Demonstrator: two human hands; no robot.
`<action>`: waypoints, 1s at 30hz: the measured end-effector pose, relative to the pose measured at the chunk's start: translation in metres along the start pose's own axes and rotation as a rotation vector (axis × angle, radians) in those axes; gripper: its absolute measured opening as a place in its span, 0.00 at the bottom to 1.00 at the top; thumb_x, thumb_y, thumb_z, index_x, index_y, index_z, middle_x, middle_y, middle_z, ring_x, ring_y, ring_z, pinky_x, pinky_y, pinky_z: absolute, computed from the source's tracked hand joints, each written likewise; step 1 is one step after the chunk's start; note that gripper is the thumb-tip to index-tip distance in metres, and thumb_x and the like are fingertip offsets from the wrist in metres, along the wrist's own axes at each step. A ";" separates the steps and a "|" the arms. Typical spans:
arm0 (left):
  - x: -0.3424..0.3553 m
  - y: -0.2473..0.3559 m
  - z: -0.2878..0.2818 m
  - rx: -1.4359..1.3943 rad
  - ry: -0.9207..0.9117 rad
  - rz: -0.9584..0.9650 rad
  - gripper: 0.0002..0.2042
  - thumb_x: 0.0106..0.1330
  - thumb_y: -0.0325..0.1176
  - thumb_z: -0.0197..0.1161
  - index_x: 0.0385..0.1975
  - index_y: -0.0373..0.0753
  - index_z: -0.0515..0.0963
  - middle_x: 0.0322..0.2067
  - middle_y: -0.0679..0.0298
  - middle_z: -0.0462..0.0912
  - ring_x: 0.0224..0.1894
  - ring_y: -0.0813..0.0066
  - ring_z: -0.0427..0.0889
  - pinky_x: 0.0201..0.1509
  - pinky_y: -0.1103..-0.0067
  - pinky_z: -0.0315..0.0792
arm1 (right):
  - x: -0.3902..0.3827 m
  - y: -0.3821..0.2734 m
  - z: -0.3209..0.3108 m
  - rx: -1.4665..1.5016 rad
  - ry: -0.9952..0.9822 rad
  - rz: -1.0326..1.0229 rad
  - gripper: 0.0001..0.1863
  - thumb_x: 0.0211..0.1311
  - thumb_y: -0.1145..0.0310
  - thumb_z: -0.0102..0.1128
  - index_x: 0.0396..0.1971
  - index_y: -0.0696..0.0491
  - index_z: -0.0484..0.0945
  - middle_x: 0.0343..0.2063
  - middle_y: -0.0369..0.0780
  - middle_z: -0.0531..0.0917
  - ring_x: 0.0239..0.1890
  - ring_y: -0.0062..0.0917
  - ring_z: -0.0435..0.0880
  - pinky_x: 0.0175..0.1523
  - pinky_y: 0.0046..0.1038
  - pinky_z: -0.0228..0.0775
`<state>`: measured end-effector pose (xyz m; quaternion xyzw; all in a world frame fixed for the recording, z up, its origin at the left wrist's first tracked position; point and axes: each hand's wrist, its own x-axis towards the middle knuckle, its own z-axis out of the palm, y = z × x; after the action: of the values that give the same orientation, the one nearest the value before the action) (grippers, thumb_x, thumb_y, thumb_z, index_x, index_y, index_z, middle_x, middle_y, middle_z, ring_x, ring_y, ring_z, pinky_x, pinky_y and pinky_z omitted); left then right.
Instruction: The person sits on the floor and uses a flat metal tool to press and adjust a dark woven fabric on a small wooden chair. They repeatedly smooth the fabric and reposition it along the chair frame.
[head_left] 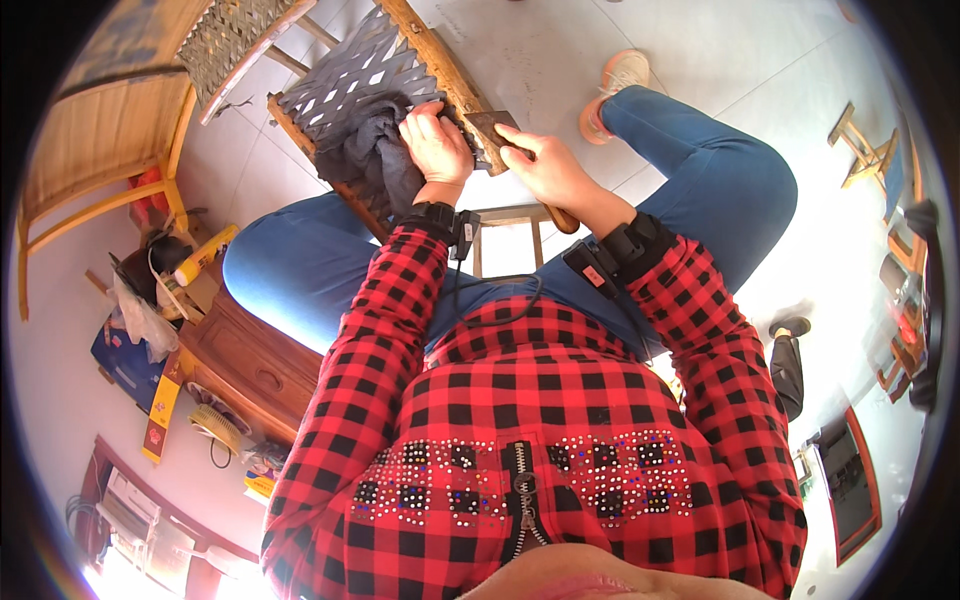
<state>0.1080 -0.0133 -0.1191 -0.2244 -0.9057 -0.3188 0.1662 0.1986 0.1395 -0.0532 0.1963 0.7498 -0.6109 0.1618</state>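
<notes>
A wooden chair frame [437,55] with a seat of woven grey strips [345,75] lies tilted between my knees. Bunched dark grey cloth [372,150] covers the near part of the weave. My left hand [438,148] presses on this cloth beside the wooden rail, its fingers curled; the fingertips are partly hidden. In my right hand [550,172] is a wooden-handled tool [489,124] with a flat dark metal head. The head lies against the near end of the rail, and the handle's end sticks out below my palm.
At left stand a yellow wooden chair [105,150] and a brown wooden cabinet [250,350] with bags and a brush [215,425] nearby. A small wooden stool [868,150] is at right. Another person's dark shoe [790,326] shows at right. Pale tiles cover the floor.
</notes>
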 end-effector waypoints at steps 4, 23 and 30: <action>-0.001 0.002 0.000 0.010 0.001 -0.014 0.11 0.56 0.20 0.52 0.39 0.37 0.70 0.38 0.54 0.75 0.41 0.53 0.71 0.48 0.65 0.63 | 0.007 -0.004 0.001 0.001 0.006 0.005 0.24 0.62 0.61 0.54 0.57 0.50 0.72 0.27 0.48 0.83 0.22 0.28 0.79 0.33 0.29 0.70; -0.002 0.002 -0.002 0.034 -0.021 -0.001 0.11 0.56 0.21 0.52 0.39 0.37 0.69 0.39 0.53 0.75 0.41 0.52 0.71 0.49 0.64 0.63 | 0.021 -0.030 0.005 -0.190 0.079 -0.077 0.22 0.61 0.61 0.53 0.55 0.49 0.74 0.26 0.51 0.81 0.29 0.46 0.80 0.36 0.40 0.71; -0.002 0.000 0.000 0.015 -0.027 -0.015 0.11 0.56 0.20 0.52 0.40 0.36 0.69 0.39 0.53 0.74 0.42 0.51 0.70 0.49 0.63 0.62 | 0.000 -0.015 0.006 -0.272 0.016 -0.071 0.23 0.61 0.62 0.52 0.57 0.47 0.72 0.26 0.49 0.81 0.30 0.45 0.80 0.36 0.42 0.71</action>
<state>0.1095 -0.0139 -0.1194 -0.2208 -0.9118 -0.3104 0.1534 0.1911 0.1308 -0.0422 0.1509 0.8335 -0.5071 0.1593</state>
